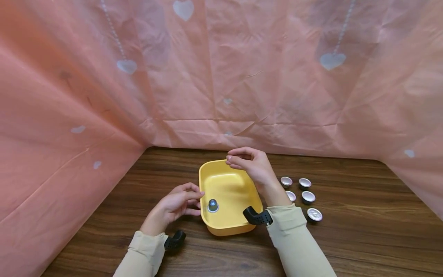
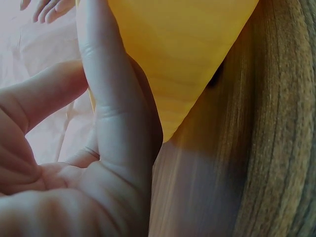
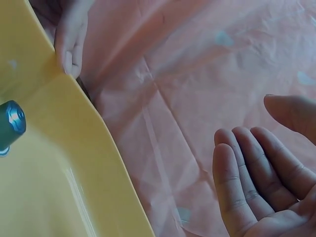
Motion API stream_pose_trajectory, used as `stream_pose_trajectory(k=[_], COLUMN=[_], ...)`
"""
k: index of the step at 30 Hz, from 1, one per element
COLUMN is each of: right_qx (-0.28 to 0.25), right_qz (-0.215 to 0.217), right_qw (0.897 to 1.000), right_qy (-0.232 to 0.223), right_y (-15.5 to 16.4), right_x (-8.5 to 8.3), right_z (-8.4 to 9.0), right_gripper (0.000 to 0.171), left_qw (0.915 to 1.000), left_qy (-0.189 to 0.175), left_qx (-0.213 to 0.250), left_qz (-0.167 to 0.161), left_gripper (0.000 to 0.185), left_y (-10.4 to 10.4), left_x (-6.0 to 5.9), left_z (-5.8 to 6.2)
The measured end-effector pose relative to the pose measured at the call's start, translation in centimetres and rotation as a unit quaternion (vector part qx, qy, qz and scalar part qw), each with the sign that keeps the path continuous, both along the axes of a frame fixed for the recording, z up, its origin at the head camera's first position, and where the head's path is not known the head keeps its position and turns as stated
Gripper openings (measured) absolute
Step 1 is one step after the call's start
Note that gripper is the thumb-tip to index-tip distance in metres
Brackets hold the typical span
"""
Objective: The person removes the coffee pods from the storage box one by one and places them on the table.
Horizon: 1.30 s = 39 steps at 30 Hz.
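A yellow plastic tub (image 1: 228, 231) stands on the wooden table. My left hand (image 1: 177, 201) holds its left wall, the thumb over the rim and the other fingers along the outside. In the left wrist view, the hand's fingers (image 2: 111, 94) lie against the tub's yellow wall (image 2: 168, 64). My right hand (image 1: 250, 167) hovers over the tub's far right rim; the right wrist view shows its loosely bent fingers (image 3: 256, 173) with nothing between them. One dark coffee capsule (image 1: 212, 205) stands narrow end up inside the tub, near the left wall.
Several coffee capsules (image 1: 308, 197) stand foil side up on the table (image 1: 363, 215), right of the tub and partly behind my right forearm. A pink cloth with pale hearts (image 1: 277, 96) encloses the table at the back and sides. Black wrist mounts (image 1: 257, 216) sit at both cuffs.
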State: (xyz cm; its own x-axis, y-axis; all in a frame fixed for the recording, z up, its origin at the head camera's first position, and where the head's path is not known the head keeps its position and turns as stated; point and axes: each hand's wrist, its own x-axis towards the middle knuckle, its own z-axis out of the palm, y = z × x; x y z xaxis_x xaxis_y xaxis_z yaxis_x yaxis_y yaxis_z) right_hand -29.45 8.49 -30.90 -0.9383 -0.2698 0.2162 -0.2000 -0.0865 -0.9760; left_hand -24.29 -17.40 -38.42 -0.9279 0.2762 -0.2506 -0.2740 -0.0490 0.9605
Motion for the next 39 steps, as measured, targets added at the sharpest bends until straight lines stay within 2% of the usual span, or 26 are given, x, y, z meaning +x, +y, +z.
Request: stream_pose_trajectory(k=[7, 13, 17, 23, 27, 30, 34, 37, 39], right_qx=[0.01, 0.081, 0.157, 0.251, 0.3, 0.335, 0.362, 0.37, 0.371], right_qz=[-0.015, -0.036, -0.043, -0.027, 0.002, 0.045, 0.125, 0.172, 0.189], right_qw=[1.0, 0.996, 0.986, 0.963, 0.946, 0.931, 0.913, 0.903, 0.901], right_qy=[-0.01, -0.007, 0.025, 0.089, 0.123, 0.138, 0.142, 0.131, 0.123], right_y=[-0.9, -1.4, -1.8, -2.8, -3.2, -3.1, -2.9, -2.9, -3.0], right_x=[-0.4, -0.8, -1.2, -1.9, -2.2, -2.4, -2.6, -2.7, -2.7], right_z=[-0.5, -1.1, -1.6, -2.4, -2.9, -3.4, -3.9, -4.1, -4.2], right_gripper=[0.026, 0.029, 0.03, 0.026, 0.018, 0.015, 0.017, 0.02, 0.021], left_qw=[1.0, 1.0, 1.0, 1.0, 1.0, 0.9999, 0.9999, 0.9999, 0.9999], left_qy=[0.004, 0.001, 0.0, -0.001, 0.0, -0.001, -0.002, -0.002, -0.001], left_qx=[0.001, 0.003, 0.003, 0.004, 0.004, 0.005, 0.007, 0.008, 0.009], left_qz=[0.0, -0.005, -0.004, -0.005, -0.007, -0.01, -0.013, -0.013, -0.014], left_gripper=[0.009, 0.011, 0.011, 0.011, 0.01, 0.009, 0.01, 0.011, 0.011], left_y=[0.2, 0.6, 0.8, 0.8, 0.9, 0.9, 0.9, 0.8, 0.8], left_x=[0.2, 0.4, 0.3, 0.2, 0.3, 0.2, 0.2, 0.1, 0.1], left_z=[0.0, -0.2, -0.1, 0.0, 0.0, 0.0, 0.0, 0.0, 0.1])
